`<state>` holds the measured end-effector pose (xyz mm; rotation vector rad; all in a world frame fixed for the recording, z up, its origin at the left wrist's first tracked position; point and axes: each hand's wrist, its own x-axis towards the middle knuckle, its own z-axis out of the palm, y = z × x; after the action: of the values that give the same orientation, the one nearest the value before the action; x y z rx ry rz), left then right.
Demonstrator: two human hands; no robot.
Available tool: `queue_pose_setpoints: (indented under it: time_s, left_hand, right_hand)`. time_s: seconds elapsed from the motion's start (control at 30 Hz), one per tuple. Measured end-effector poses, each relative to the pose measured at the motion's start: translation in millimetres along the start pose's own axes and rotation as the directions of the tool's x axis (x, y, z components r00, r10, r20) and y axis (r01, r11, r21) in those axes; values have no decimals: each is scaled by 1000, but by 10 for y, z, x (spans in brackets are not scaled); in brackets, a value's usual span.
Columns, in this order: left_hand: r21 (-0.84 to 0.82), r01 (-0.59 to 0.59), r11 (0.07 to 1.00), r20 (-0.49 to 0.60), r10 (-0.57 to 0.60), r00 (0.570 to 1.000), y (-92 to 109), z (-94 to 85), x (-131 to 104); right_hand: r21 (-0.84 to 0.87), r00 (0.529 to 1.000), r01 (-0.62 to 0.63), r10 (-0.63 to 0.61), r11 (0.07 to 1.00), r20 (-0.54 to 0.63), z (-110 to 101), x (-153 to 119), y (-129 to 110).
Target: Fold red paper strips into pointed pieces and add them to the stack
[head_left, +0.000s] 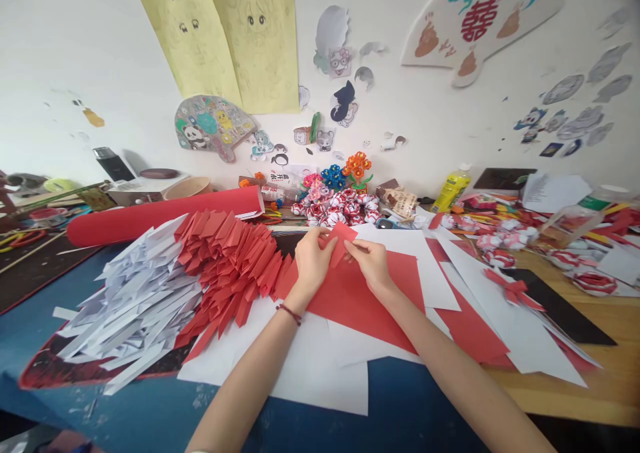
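Note:
Between my two hands is a small piece of red paper, held up over a larger red sheet. My left hand pinches its left side, and my right hand grips the right edge between thumb and fingers. White sheets lie under the red one. Just left of my left hand spreads a heap of folded red paper strips, with a bigger heap of folded white paper strips beyond it. My fingers cover part of the held paper.
A long red roll lies behind the heaps. Red-and-white paper balls and small flowers stand at the wall. Toward the right are a yellow bottle, a clear bottle, a red bow and a black card.

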<state>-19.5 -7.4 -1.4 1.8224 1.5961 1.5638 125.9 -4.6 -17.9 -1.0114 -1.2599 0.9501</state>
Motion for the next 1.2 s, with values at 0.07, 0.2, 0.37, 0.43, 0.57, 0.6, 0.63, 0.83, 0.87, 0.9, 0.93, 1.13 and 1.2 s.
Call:
queue_pose_setpoints:
  time_s: [0.07,0.2,0.37,0.43,0.57,0.6,0.63,0.83,0.87,0.9,0.93,1.13,1.2]
  left_hand:
    - [-79,111,991,82,-105,991,-83,32,44]
    - [-226,264,938,279,-197,940,-211,85,110]
    - [-193,4,981,162,28,986,-137,50,96]
    - [-121,-98,988,123,113,986,-98,27,67]
    - [50,-248,968,181,235,955,-94,12,-8]
    - [101,-286,953,205,261,943,-103,14,-26]
    - [148,-325,934,228,288,930,-113,17,-42]
    - [322,-576,752,346,472,811,-152,33,-45]
    - [348,-606,716,367,490,790,-155,35,-34]
    - [368,-631,683,385,505,772,-157,36,-24]
    - [381,-650,657,400,517,757,-155,36,-16]
    - [313,-650,693,391,530,753,-38,23,-49]
    - [264,-544,797,336,452,826,18,14,-61]
  right_hand:
    - [-10,999,19,-20,1000,-29,-4,4,-2]
    - [-5,998,-1,1,1000,-55,-6,16,3]
    - [49,998,-57,58,997,-35,12,13,-3]
    - [116,995,-91,95,989,-30,17,6,-25]
    - [198,989,-134,142,971,-30,14,3,-47]
    - [186,992,-119,125,975,-24,11,6,-39]
    - [165,995,-98,102,981,-12,8,10,-26]
    - [85,999,-19,16,996,29,-5,48,75]
    - [97,1000,-22,20,995,23,-5,54,81]
    - [112,999,-30,28,993,19,-5,60,84]
    - [127,999,-39,37,991,14,-4,66,84]
    - [124,999,19,-16,992,-31,-43,133,113]
    - [110,999,35,-31,993,-37,-74,161,126]
